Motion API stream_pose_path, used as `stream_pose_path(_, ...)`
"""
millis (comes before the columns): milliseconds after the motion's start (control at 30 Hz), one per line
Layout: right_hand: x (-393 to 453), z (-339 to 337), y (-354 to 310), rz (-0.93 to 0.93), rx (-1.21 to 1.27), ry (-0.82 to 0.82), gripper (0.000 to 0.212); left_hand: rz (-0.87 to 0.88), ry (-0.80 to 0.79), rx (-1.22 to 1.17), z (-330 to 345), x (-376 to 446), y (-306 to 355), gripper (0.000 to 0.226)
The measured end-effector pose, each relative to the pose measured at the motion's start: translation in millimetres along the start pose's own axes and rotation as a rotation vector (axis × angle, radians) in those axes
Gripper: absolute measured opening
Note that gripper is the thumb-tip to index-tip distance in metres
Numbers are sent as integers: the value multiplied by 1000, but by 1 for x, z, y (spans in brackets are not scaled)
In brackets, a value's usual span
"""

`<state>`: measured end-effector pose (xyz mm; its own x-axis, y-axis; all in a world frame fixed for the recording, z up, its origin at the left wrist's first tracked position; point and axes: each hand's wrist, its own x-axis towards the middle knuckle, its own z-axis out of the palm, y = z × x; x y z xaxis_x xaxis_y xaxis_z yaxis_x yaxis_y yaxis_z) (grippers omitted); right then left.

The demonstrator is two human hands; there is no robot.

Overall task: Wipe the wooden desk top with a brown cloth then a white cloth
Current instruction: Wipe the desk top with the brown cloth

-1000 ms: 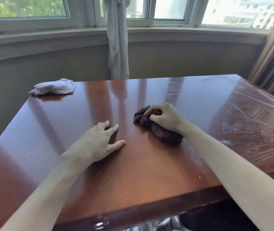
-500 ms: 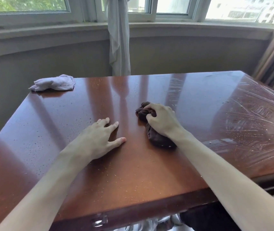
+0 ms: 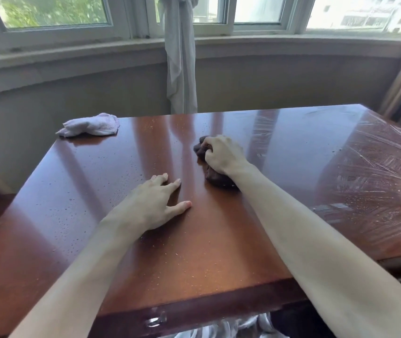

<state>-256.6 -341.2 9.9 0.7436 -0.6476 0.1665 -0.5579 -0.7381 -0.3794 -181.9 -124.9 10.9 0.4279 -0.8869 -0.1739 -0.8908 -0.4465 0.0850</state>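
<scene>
the wooden desk top lies under both hands, glossy and speckled with small droplets. the left hand rests flat on it, fingers spread and straight, holding nothing. just beyond and to its right, the right hand curls its fingers round the bunched brown cloth, pressing it to the wood. the white cloth lies crumpled at the far corner, well beyond the left hand.

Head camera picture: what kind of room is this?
Probably a room in a home or hotel: a glossy wooden desk stands by a curved bay window, with a tied curtain hanging there.
</scene>
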Motion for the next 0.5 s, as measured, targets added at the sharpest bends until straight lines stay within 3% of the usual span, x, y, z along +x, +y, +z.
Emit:
stream_pose_path(133, -63, -10, 4, -321, 210, -149, 37, 3, 6, -14, 5, -1, -4, 79)
stream_pose_path(200, -84, -24, 25, -374, 323, -195, 38, 6, 3, -30, 6, -2, -7, 78)
stream_pose_path(333, -28, -24, 56, -91, 234, -16, 37, 11, -14, -33, 2, -1, -7, 79)
stream_pose_path(433, 22, 1, 28, 97, 115, 144, 33, 10, -33, -28, 0, 0, -6, 80)
stream_pose_path(500, 23, 17, 1, 98, 64, 157, 32, 5, -31, -31, 0, -1, -6, 80)
